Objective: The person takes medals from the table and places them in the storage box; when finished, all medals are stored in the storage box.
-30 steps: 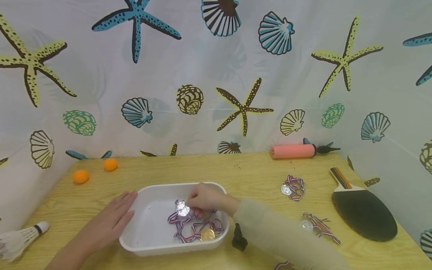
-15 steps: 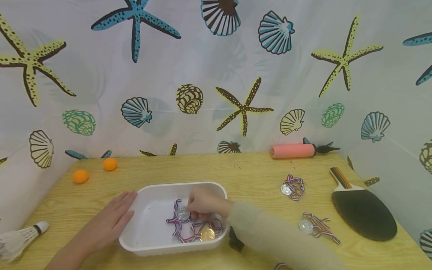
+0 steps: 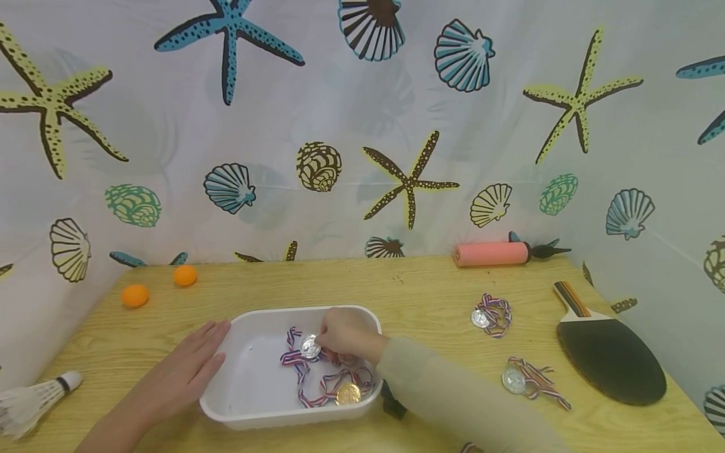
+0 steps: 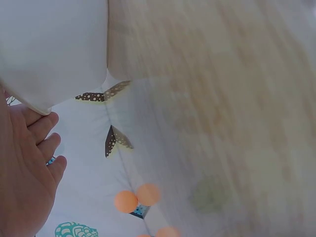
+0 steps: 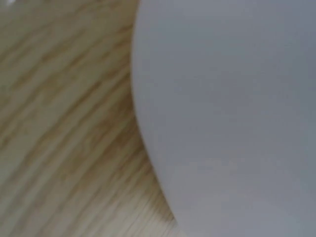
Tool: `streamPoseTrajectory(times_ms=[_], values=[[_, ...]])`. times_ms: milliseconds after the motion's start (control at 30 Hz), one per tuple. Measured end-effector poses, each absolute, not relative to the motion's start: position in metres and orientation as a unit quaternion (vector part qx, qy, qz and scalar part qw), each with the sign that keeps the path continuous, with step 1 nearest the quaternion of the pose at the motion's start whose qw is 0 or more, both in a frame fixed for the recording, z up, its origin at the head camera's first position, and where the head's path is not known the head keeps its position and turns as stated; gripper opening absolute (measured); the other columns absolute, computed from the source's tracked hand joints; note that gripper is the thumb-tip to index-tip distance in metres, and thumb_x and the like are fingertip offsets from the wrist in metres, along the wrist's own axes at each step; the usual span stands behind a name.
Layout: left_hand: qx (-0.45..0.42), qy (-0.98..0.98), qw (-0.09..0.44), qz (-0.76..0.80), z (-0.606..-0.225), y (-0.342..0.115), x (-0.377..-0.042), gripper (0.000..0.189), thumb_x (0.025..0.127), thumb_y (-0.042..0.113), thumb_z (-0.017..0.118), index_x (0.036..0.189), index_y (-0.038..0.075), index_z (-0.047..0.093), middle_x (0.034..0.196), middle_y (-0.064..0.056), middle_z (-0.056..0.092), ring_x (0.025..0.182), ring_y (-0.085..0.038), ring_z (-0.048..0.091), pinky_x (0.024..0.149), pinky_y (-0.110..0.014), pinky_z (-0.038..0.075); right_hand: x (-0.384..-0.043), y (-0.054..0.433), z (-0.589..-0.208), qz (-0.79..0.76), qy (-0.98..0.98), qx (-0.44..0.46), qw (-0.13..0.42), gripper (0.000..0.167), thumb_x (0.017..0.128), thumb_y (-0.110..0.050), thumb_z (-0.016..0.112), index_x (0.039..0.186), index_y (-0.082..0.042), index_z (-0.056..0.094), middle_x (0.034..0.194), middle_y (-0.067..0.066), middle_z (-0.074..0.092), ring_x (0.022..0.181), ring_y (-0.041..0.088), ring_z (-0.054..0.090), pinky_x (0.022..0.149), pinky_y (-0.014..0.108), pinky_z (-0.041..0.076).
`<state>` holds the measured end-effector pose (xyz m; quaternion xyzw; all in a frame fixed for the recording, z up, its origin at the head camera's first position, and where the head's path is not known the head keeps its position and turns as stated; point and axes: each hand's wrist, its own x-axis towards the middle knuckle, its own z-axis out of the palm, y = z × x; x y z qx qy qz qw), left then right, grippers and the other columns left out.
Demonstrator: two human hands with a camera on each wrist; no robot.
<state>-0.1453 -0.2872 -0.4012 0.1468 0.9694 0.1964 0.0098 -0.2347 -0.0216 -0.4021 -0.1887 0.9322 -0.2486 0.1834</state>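
- The right hand (image 3: 347,333) reaches into the white tray (image 3: 243,377); its grip is together, fingers curled, pinching the right edge of a silver medal (image 3: 310,346).
- That medal sits in the far middle of the tray, with a striped ribbon (image 3: 302,377) spread to its left and near side.
- A gold medal (image 3: 348,394) lies in the tray's near right part, its ribbon curled just beyond it.
- The left hand (image 3: 189,360) rests against the tray's left rim; its grip is apart, fingers straight, clamped on nothing.
- The tray stands upright on the wooden counter (image 3: 419,283).
- To its right, well apart, lie two more silver medals with ribbons, one farther (image 3: 480,318) and one nearer (image 3: 514,380).
- Right of these is a black table tennis paddle (image 3: 612,362), handle pointing far and left.
- A pink pump (image 3: 491,253) lies at the far right.
- Two orange balls (image 3: 135,296) sit at the far left.
- A white shuttlecock (image 3: 36,402) lies at the near left.
- A dark object (image 3: 393,402) beside the tray is partly hidden by the right sleeve (image 3: 453,384).
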Motion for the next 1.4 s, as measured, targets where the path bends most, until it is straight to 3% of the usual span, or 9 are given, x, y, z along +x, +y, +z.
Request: streamPoseTrajectory(times_ms=[433,700,1067,1400], values=[[0.15,0.969,0.007,0.199,-0.4,-0.287,-0.145,0.057,0.1,0.036,0.036,0.145,0.003,0.025,0.146,-0.02,0.026,0.133,-0.041,0.018,0.101,-0.061,0.021,-0.238,-0.015,-0.392,-0.256,0.93,-0.203,0.168,0.032,0.087,-0.022,0.061,0.058,-0.009,0.06,0.046,-0.002,0.056,0.033,0.008,0.046,0.033,0.019,0.038],[0.148,0.97,0.01,0.192,-0.4,-0.287,-0.146,0.058,0.099,0.037,0.036,0.145,0.002,0.025,0.146,-0.021,0.026,0.132,-0.042,0.019,0.1,-0.061,0.021,-0.238,0.015,-0.358,-0.388,0.873,-0.244,0.166,0.019,0.09,-0.019,0.06,0.086,-0.003,0.069,0.06,0.004,0.061,0.039,0.012,0.049,0.039,0.026,0.047],[0.157,0.968,-0.002,0.195,-0.401,-0.285,-0.145,0.056,0.1,0.034,0.036,0.144,0.001,0.027,0.145,-0.021,0.027,0.132,-0.041,0.02,0.101,-0.06,0.022,-0.235,0.113,-0.322,-0.505,0.822,-0.243,0.099,0.021,0.092,-0.017,0.057,0.101,0.001,0.063,0.069,0.007,0.061,0.055,0.016,0.055,0.05,0.029,0.05],[0.153,0.968,0.003,0.199,-0.402,-0.285,-0.148,0.057,0.1,0.035,0.036,0.144,0.001,0.027,0.146,-0.021,0.027,0.132,-0.042,0.019,0.1,-0.061,0.021,-0.255,0.204,-0.358,-0.462,0.865,-0.194,0.036,0.022,0.09,-0.015,0.06,0.106,0.0,0.062,0.079,0.008,0.061,0.059,0.022,0.056,0.05,0.031,0.05]])
